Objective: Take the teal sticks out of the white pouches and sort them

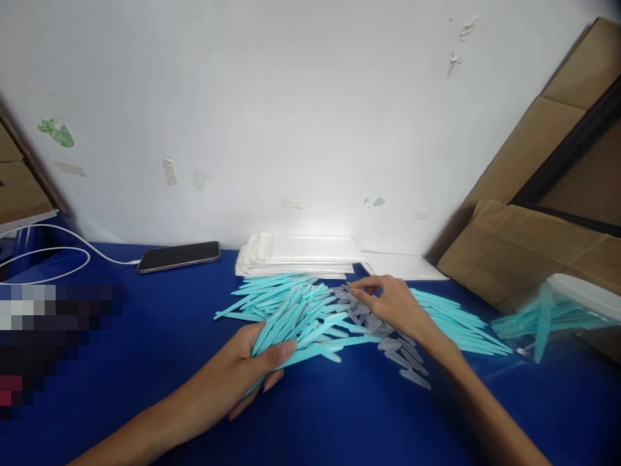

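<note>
A thick bunch of turquoise plastic sticks (295, 323) is gripped in my left hand (257, 362), thumb across the top and the sticks fanning out to the right. Behind the bunch, more turquoise sticks (262, 294) lie in a pile on the blue surface. My right hand (383, 298) has thumb and index finger pinched at the far end of a pile of translucent grey pieces (410, 356); whatever is between the fingertips is too small to name. To the right of that hand lies another turquoise pile (456, 323).
White packets (310, 249) are stacked against the wall, beside a flat white sheet (402, 265). A phone (179, 256) on a white cable lies left. At right are a clear container (557, 317) of turquoise sticks and cardboard (524, 252). The blue table (315, 427) spans the front.
</note>
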Demonstrator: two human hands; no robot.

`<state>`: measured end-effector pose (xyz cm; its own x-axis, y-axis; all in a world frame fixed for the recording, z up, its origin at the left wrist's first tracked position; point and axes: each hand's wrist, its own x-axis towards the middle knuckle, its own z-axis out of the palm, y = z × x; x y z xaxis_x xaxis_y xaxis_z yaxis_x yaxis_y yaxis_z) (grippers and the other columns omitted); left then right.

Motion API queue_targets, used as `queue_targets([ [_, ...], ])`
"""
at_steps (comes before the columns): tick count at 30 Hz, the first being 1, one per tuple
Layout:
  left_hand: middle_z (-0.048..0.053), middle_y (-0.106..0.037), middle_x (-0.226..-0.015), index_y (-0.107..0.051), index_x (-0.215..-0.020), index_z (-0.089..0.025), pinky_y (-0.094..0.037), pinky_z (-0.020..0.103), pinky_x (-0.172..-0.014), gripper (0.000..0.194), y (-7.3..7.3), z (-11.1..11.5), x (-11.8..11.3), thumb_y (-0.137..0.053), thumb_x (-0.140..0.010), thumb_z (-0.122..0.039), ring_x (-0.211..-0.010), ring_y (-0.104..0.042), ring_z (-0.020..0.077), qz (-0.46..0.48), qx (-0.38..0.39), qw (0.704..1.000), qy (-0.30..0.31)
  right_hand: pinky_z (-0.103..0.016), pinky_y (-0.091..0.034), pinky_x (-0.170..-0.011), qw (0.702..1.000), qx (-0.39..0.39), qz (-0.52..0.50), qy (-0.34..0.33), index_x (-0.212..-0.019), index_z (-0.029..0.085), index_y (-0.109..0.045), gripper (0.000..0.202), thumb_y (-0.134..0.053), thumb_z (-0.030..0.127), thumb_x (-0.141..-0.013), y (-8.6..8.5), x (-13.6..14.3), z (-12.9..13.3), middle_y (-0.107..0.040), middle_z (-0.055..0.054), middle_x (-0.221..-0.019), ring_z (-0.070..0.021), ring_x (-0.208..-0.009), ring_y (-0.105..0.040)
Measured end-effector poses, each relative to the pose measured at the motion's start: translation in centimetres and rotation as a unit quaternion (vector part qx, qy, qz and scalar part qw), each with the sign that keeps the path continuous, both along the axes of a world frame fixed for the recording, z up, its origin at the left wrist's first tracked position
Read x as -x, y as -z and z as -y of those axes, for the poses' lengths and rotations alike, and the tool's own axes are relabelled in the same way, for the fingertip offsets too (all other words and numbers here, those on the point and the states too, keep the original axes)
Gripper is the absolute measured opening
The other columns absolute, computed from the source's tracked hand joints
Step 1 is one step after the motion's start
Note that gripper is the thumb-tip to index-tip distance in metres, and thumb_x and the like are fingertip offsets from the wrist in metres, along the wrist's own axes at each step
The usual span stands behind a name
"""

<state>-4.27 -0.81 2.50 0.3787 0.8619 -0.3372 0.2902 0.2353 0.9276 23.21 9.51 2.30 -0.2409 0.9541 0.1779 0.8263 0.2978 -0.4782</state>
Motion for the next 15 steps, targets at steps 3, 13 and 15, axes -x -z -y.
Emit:
queue_targets([
  [3,-0.009,-0.049,-0.065,-0.046,-0.081,-0.02,-0.026,0.015,-0.035,0.043,0.5,-0.1,0.2,-0.052,-0.09,-0.062,-0.036,-0.032,0.0015,0.021,-0.007,1.0,0.018,-0.046,-0.048,-0.092,0.999,-0.049,-0.02,0.009,-0.097,0.025,-0.079,0.033,-0.055,0.047,-0.092,-0.1,0.1,0.2,-0.074,-0.006,-0.109,-0.0297,-0.105,-0.065],
  [13,-0.007,-0.044,-0.062,-0.05,-0.073,-0.019,-0.023,0.017,-0.037,0.04,1.0,0.3,0.4,-0.055,-0.09,-0.054,-0.043,-0.032,0.0045,0.005,0.001,0.997,0.074,-0.039,-0.046,-0.101,0.956,-0.034,-0.213,-0.198,-0.114,0.031,-0.072,0.026,-0.056,0.043,-0.097,-1.9,3.9,4.3,-0.069,-0.001,-0.121,-0.021,-0.117,-0.06],
  [15,-0.007,-0.044,-0.065,-0.051,-0.076,-0.019,-0.023,0.018,-0.038,0.035,0.9,0.3,0.5,-0.056,-0.09,-0.051,-0.044,-0.031,0.0048,-0.002,0.023,0.997,0.071,-0.04,-0.046,-0.1,0.948,-0.006,-0.223,-0.227,-0.112,0.031,-0.073,0.024,-0.06,0.042,-0.095,-1.7,4.8,5.0,-0.07,-0.001,-0.119,-0.0215,-0.115,-0.061],
])
